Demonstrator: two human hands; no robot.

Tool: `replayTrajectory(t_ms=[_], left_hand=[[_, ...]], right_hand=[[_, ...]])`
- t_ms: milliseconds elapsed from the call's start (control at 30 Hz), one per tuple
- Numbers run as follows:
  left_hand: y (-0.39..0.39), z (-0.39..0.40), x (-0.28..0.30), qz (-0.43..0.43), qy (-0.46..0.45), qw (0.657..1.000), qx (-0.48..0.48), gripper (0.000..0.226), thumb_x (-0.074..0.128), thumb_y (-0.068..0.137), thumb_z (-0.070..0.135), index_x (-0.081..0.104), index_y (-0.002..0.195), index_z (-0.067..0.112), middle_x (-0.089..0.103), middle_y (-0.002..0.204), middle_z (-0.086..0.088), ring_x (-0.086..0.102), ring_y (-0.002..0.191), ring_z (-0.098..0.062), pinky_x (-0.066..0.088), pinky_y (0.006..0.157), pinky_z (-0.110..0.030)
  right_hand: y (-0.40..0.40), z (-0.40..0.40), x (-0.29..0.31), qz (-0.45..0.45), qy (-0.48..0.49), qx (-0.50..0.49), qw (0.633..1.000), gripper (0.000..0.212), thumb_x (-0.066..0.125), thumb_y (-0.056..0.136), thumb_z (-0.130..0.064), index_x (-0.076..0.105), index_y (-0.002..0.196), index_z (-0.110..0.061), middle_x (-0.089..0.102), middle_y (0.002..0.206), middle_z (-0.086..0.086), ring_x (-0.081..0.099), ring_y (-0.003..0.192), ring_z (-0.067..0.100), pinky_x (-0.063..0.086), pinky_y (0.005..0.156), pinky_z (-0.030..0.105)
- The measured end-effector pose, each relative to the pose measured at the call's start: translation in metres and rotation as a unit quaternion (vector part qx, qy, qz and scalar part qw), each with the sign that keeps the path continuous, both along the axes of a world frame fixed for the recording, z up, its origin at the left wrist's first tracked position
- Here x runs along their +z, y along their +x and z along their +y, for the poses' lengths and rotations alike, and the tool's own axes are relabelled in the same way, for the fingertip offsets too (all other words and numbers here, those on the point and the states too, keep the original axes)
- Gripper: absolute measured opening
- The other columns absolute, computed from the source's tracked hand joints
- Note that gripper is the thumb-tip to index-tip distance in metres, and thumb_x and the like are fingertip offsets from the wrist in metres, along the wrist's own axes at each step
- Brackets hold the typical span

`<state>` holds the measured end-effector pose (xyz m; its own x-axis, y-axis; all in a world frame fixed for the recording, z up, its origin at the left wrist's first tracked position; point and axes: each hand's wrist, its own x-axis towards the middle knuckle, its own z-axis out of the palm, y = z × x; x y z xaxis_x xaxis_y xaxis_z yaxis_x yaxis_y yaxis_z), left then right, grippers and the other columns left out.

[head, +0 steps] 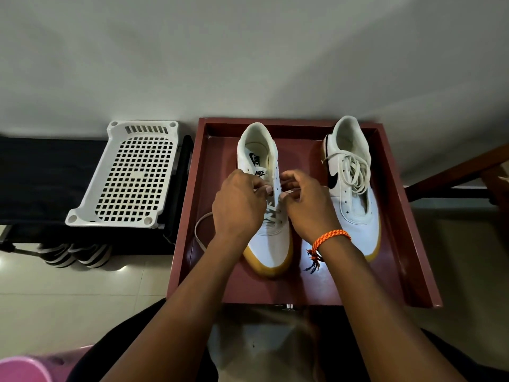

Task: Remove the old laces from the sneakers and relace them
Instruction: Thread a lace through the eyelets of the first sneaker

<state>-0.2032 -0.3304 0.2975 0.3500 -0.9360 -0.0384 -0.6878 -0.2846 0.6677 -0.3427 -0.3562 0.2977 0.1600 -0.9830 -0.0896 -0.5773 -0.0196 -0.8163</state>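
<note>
Fingers (pixel 265 188) around lace (pixel 271 212) above sneaker (pixel 271 241).

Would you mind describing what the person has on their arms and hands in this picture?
Both forearms are bare, with no sleeves in view, and neither the left hand nor the right hand wears a glove. I can make out no rings or watch. The only thing worn is an orange braided cord bracelet on the right wrist, flecked with darker thread and ending in a knotted tassel with dark strands.

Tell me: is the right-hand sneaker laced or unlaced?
Unlaced. The right-hand sneaker shows bare eyelets, and a loose lace lies bundled on top of it rather than threaded through.
</note>
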Motion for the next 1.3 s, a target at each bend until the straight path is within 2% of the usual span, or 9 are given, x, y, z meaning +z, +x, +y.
replayTrajectory(t_ms=[133, 233, 400, 600, 800, 933, 1033, 1200, 1300], left_hand=[[-0.002, -0.004, -0.005, 0.093, 0.018, 0.995, 0.017, 0.012, 0.075, 0.099, 0.028, 0.083, 0.089, 0.028, 0.074, 0.083, 0.014, 0.073, 0.079, -0.018, 0.058, 0.069, -0.035], [-0.006, -0.006, -0.012, 0.182, 0.028, 0.982, 0.041, 0.016, 0.076, 0.098, 0.025, 0.081, 0.083, 0.026, 0.078, 0.078, 0.007, 0.075, 0.078, -0.02, 0.064, 0.078, -0.046], [-0.009, -0.005, -0.017, 0.262, 0.031, 0.963, 0.064, 0.026, 0.077, 0.098, 0.022, 0.078, 0.072, 0.029, 0.078, 0.073, 0.008, 0.078, 0.083, -0.029, 0.063, 0.083, -0.057], [-0.008, -0.006, -0.019, 0.239, 0.02, 0.97, 0.043, 0.027, 0.074, 0.1, 0.026, 0.079, 0.074, 0.021, 0.072, 0.064, 0.008, 0.061, 0.059, -0.015, 0.058, 0.067, -0.043], [-0.001, -0.008, -0.014, 0.217, 0.033, 0.976, -0.015, 0.041, 0.064, 0.104, 0.027, 0.066, 0.066, 0.012, 0.053, 0.053, 0.005, 0.045, 0.052, -0.017, 0.04, 0.06, -0.036], [0.008, -0.007, -0.009, 0.195, 0.051, 0.977, -0.075, 0.02, 0.075, 0.093, 0.039, 0.075, 0.081, 0.024, 0.073, 0.068, 0.004, 0.073, 0.067, -0.021, 0.063, 0.073, -0.046], [0.011, -0.006, -0.01, 0.19, 0.053, 0.977, -0.078, 0.014, 0.082, 0.089, 0.04, 0.073, 0.084, 0.031, 0.077, 0.075, 0.004, 0.077, 0.073, -0.021, 0.065, 0.079, -0.054], [0.01, -0.007, -0.008, 0.175, 0.047, 0.981, -0.075, 0.016, 0.08, 0.087, 0.042, 0.077, 0.084, 0.026, 0.076, 0.074, 0.003, 0.076, 0.074, -0.024, 0.064, 0.075, -0.055], [0.01, -0.007, -0.01, 0.167, 0.044, 0.982, -0.072, 0.009, 0.08, 0.09, 0.034, 0.078, 0.085, 0.027, 0.077, 0.075, 0.003, 0.076, 0.074, -0.023, 0.064, 0.074, -0.054]], right_hand=[[-0.001, 0.0, 0.0, 0.005, 0.001, 0.0, 1.0, 0.035, 0.066, 0.096, -0.001, 0.07, 0.125, -0.019, 0.072, 0.112, -0.004, 0.067, 0.101, 0.011, 0.059, 0.094, 0.035], [-0.003, 0.0, 0.001, 0.01, -0.001, -0.006, 1.0, 0.036, 0.067, 0.093, 0.0, 0.072, 0.123, -0.019, 0.074, 0.108, -0.004, 0.069, 0.099, 0.013, 0.06, 0.091, 0.035], [-0.002, 0.002, 0.001, 0.039, -0.015, -0.011, 0.999, 0.03, 0.067, 0.093, -0.001, 0.073, 0.117, -0.018, 0.068, 0.094, -0.012, 0.061, 0.082, -0.002, 0.049, 0.074, 0.013], [0.002, 0.005, 0.0, 0.053, -0.052, -0.069, 0.995, 0.014, 0.071, 0.089, -0.008, 0.077, 0.092, -0.021, 0.075, 0.085, -0.007, 0.071, 0.083, 0.016, 0.061, 0.08, 0.04], [0.002, 0.006, 0.002, 0.044, -0.07, -0.087, 0.993, 0.009, 0.078, 0.088, -0.015, 0.076, 0.082, -0.021, 0.073, 0.075, -0.009, 0.07, 0.075, 0.014, 0.06, 0.073, 0.041], [0.001, 0.004, 0.001, 0.036, -0.066, -0.076, 0.994, 0.011, 0.074, 0.09, -0.012, 0.073, 0.082, -0.02, 0.072, 0.077, -0.006, 0.069, 0.077, 0.016, 0.059, 0.072, 0.039], [-0.001, 0.003, 0.004, 0.017, -0.061, -0.07, 0.996, 0.016, 0.071, 0.091, -0.008, 0.07, 0.08, -0.02, 0.069, 0.075, -0.009, 0.067, 0.075, 0.011, 0.053, 0.069, 0.03], [-0.005, -0.005, 0.007, -0.106, -0.012, -0.065, 0.992, 0.014, 0.065, 0.092, -0.013, 0.07, 0.082, -0.021, 0.074, 0.083, -0.003, 0.072, 0.083, 0.017, 0.062, 0.079, 0.047], [-0.007, -0.006, 0.018, -0.227, 0.03, -0.05, 0.972, 0.014, 0.058, 0.103, -0.002, 0.068, 0.094, -0.007, 0.077, 0.098, 0.009, 0.072, 0.085, 0.008, 0.059, 0.079, 0.03]])
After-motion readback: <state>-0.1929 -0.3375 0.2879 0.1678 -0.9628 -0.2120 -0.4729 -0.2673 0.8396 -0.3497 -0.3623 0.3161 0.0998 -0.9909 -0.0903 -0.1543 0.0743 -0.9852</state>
